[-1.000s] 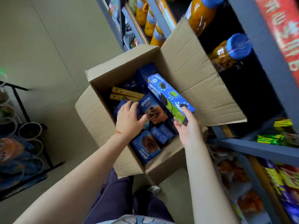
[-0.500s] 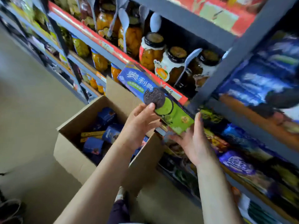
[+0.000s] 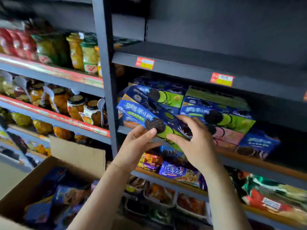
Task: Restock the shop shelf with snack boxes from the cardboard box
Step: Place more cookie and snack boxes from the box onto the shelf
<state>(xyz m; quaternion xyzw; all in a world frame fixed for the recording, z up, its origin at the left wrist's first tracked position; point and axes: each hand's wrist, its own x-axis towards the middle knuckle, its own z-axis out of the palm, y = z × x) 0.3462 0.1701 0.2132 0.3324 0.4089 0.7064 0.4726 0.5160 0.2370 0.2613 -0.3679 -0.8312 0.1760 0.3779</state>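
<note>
A snack box (image 3: 141,116) is held tilted between both hands, the left hand (image 3: 135,146) under its near edge, the right hand (image 3: 197,143) at its right end. Just beyond the fingertips (image 3: 153,131), more boxes (image 3: 216,113) are stacked on the shelf (image 3: 265,163). An upper shelf (image 3: 191,67) is set above the fingers. Packets (image 3: 174,170) are laid on the shelf below the hands. Left of the fingers, past the upright (image 3: 106,80), jars (image 3: 79,105) are ranged. The cardboard box (image 3: 78,156) is placed below and left of the left hand, with boxes in it.
</note>
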